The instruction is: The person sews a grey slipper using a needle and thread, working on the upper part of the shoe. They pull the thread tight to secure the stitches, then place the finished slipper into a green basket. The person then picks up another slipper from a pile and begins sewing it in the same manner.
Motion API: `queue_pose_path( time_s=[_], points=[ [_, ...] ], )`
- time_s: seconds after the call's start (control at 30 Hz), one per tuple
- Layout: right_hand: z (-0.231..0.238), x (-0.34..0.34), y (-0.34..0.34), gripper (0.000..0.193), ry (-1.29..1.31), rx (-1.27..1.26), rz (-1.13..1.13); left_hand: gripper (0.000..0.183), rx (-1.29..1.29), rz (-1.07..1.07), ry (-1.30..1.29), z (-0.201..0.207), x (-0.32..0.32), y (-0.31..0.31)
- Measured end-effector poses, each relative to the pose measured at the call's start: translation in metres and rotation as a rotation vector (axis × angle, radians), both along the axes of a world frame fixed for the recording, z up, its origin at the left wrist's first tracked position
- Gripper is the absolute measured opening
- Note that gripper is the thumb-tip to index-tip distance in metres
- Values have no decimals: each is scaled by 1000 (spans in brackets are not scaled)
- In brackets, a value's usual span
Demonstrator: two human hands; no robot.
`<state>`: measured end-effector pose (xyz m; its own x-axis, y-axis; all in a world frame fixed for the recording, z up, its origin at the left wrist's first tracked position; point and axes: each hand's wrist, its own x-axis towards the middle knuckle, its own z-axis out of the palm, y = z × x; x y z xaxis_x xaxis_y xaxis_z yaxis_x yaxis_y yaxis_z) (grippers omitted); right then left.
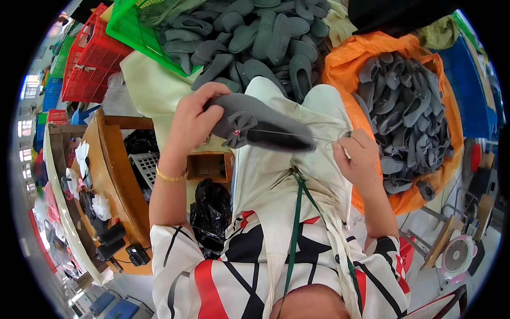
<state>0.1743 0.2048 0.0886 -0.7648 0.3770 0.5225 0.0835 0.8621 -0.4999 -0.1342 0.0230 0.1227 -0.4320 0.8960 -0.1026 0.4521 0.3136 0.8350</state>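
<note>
Above my lap, my left hand (194, 118) grips a dark grey fabric shoe (255, 119) by one end, thumb on its side and fingers over the top. A grey bow (237, 129) with a small red and shiny centre sits on the shoe near my thumb. From the bow a thin thread (287, 133) runs taut across the shoe's opening to my right hand (357, 155). My right fingers are pinched on the thread, which loops beside them; whether a needle is there I cannot make out.
A green crate (125, 26) and a heap of grey shoes (249, 32) lie ahead. An orange sack (340, 64) full of similar shoes stands at my right. To my left are a wooden table (114, 196), a black plastic bag (210, 212) and red crates (93, 58). A fan (458, 255) stands at lower right.
</note>
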Motion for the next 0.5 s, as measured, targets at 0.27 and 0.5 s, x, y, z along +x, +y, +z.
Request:
queue_pose_path(
  time_s=[0.27, 0.5],
  points=[
    [-55, 16, 5, 9, -444, -190, -43, 23, 170, -33, 78, -89, 15, 35],
    [-57, -48, 5, 18, -285, -663, -60, 21, 24, 226, 421, -57, 59, 6]
  ],
)
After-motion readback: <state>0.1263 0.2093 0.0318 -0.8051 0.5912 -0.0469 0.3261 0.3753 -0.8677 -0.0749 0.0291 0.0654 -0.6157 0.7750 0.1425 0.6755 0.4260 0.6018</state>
